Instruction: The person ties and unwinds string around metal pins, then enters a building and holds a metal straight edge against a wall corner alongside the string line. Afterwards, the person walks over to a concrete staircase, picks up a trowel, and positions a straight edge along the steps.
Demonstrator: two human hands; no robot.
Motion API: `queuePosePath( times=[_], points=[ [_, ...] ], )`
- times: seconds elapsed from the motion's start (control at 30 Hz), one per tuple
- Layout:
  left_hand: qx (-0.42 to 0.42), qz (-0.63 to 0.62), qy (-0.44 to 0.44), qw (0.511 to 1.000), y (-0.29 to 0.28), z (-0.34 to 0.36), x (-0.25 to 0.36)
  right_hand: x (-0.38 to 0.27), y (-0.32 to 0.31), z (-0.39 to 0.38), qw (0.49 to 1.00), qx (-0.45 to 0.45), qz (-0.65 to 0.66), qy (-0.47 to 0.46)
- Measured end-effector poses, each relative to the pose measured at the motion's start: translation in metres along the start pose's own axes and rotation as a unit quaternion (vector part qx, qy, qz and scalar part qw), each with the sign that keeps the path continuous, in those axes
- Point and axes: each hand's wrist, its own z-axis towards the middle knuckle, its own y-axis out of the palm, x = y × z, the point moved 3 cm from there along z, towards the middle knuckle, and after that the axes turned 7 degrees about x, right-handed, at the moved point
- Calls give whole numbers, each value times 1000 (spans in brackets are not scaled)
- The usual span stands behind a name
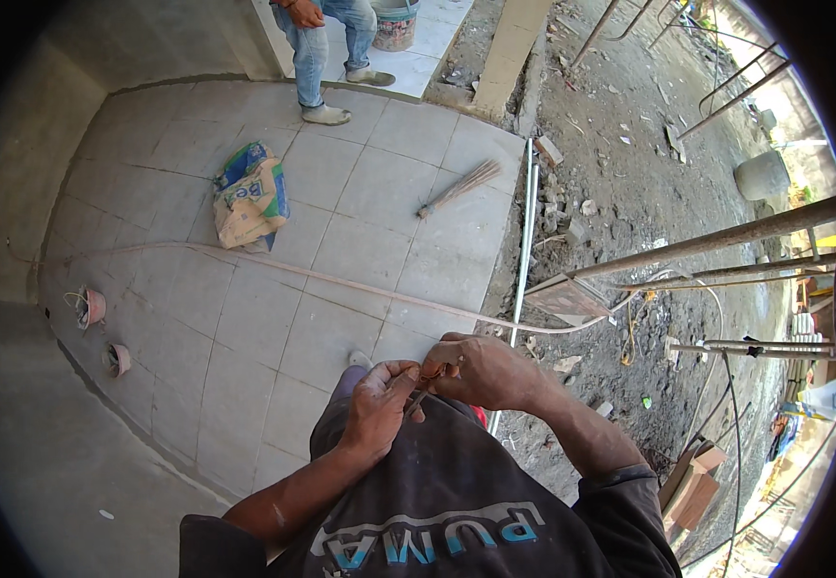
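My left hand [379, 407] and my right hand [483, 372] meet in front of my dark shirt [418, 491]. The left hand is closed, with thumb and fingers pinched together. Against its fingertips, the right hand curls with bent fingers. A small, thin, dark piece [416, 401] sticks out below the left fingers; its kind is too small to tell. What lies between the right fingers is hidden by the hand itself.
On the grey tile floor [341, 255] lie a crumpled cement bag [252, 197], a stick broom [458, 188] and a long pale hose [360, 285]. Two small buckets [92, 306] stand left. Another person [326, 43] stands ahead near a bucket [395, 24]. Poles [707, 236] slant over rubble at right.
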Motion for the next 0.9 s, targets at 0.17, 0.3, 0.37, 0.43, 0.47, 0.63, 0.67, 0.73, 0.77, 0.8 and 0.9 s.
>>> queuePosePath(
  times=[0.17,0.3,0.37,0.43,0.47,0.63,0.67,0.73,0.77,0.8,0.9],
  points=[
    [12,-18,29,999,0,2,3,-4,0,-4,999,30,35,17],
    [19,-20,27,999,-1,5,7,-5,1,-7,995,82,60,-13],
    [12,5,20,1000,-2,5,12,-4,5,-6,995,91,40,-30],
    [14,7,27,1000,-3,4,12,-5,12,-3,991,122,-32,-51],
    [17,7,39,999,-4,2,14,-10,13,-5,990,123,-32,-60],
    [7,100,56,993,-1,6,8,-15,15,-1,979,133,-148,-42],
    [14,102,73,992,-1,6,10,-14,16,1,980,117,-159,-10],
    [10,110,40,993,-1,5,8,-18,17,4,980,124,-156,-23],
    [12,109,48,993,-3,5,3,-19,17,2,981,124,-151,-17],
    [18,89,48,995,-6,7,-1,-17,20,1,980,127,-154,-23],
    [19,54,34,998,-5,11,1,-1,27,1,980,195,-40,-21]
  ],
)
